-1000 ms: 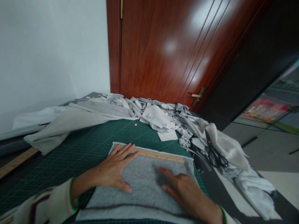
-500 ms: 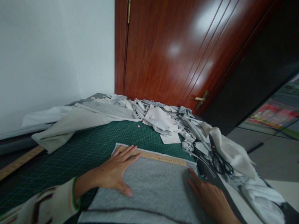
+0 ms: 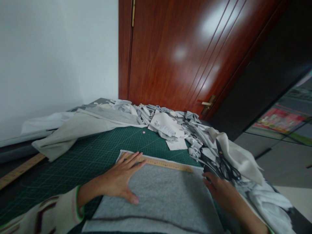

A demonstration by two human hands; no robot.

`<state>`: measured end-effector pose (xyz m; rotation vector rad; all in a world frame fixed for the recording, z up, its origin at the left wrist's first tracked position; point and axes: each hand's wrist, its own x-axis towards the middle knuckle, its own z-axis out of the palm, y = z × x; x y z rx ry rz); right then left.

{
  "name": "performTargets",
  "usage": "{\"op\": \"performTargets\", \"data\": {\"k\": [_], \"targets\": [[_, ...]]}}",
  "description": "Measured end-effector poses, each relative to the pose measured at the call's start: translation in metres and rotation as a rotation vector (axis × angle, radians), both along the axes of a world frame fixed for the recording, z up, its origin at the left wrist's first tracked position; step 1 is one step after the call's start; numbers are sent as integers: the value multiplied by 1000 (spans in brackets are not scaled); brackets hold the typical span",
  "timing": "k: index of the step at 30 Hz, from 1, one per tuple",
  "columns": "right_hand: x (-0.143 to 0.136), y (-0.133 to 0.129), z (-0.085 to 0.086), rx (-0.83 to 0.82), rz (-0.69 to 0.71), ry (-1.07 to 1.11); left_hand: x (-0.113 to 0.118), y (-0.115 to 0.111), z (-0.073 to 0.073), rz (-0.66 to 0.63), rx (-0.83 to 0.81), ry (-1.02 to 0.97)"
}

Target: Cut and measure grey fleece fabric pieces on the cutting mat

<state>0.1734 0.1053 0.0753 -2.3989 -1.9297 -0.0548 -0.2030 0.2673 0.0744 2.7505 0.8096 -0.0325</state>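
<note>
A piece of grey fabric (image 3: 168,195) lies flat on the green cutting mat (image 3: 107,139), its near edge showing a dark fold line. Along its far edge rests a short wooden ruler (image 3: 165,163). My left hand (image 3: 122,178) presses down with spread fingers, fingertips on the ruler's left part and thumb on the fabric. At the fabric's right edge is my right hand (image 3: 223,193), its fingers curled in beside the far right corner. Whatever is between those fingers, if anything, is hidden.
Black scissors (image 3: 227,167) lie to the right against cream cloth (image 3: 241,159). Fabric scraps (image 3: 168,125) are heaped at the back before a wooden door (image 3: 168,55). Pale cloth (image 3: 90,122) and a longer wooden ruler (image 3: 21,170) are at left. A small pink disc (image 3: 143,132) sits on the mat.
My right hand has moved right, off the fabric's surface to beyond its edge, and its fingers have curled in. My left hand has stayed on the ruler and fabric.
</note>
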Motion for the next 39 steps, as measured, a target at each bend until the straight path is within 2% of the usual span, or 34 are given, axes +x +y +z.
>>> {"op": "performTargets", "data": {"k": [4,7,10,14,20,25,30,39], "targets": [[-42,25,34,-24,244,123,1,-1,1,4,-17,-20],[-80,47,48,-74,425,119,0,0,-3,-2,-15,-39],[-111,72,50,-118,531,64,-1,1,-7,3,-7,-42],[-134,100,33,-67,633,145,-2,0,-8,9,-19,-52],[-144,118,0,-4,582,263,-2,-3,-6,16,-40,-67],[-146,117,-14,79,523,289,1,-15,-22,49,48,-202],[-146,118,-20,98,505,311,8,-26,-36,78,180,-238],[-144,122,-13,-17,449,357,13,-30,-36,60,481,-260]]}}
